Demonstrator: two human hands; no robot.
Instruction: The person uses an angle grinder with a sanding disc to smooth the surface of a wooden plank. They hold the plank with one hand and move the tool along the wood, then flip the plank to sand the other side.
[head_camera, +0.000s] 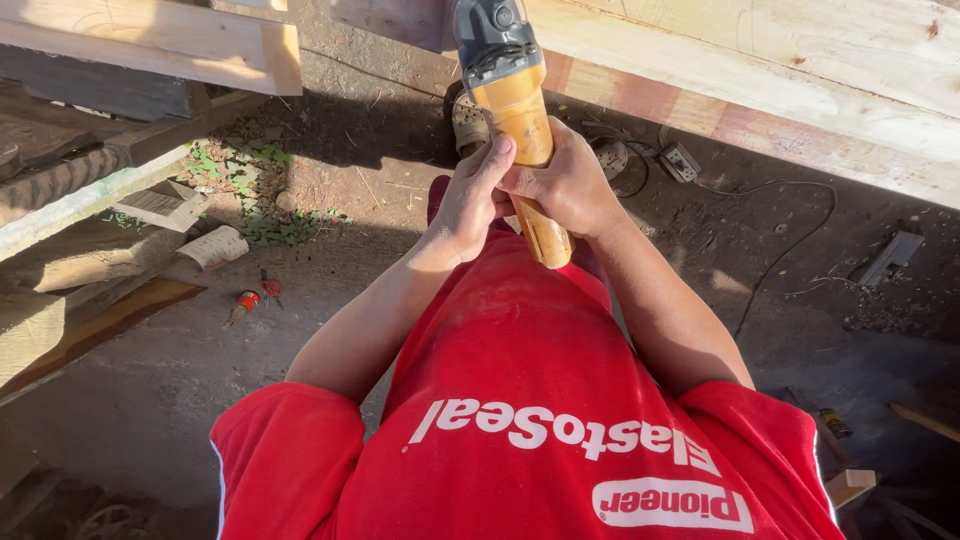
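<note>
I hold a yellow angle grinder with a grey head in both hands, in front of my chest. My left hand wraps the lower body of the tool from the left. My right hand grips it from the right, thumb near the left hand. The grinder's grey head points up toward a long pale wooden plank across the top right. The disc itself is out of view. I wear a red shirt.
Stacked timber and carved wood pieces lie at the left. On the dirt ground are a small red-handled tool, a power strip with a black cable, and wood offcuts at lower right.
</note>
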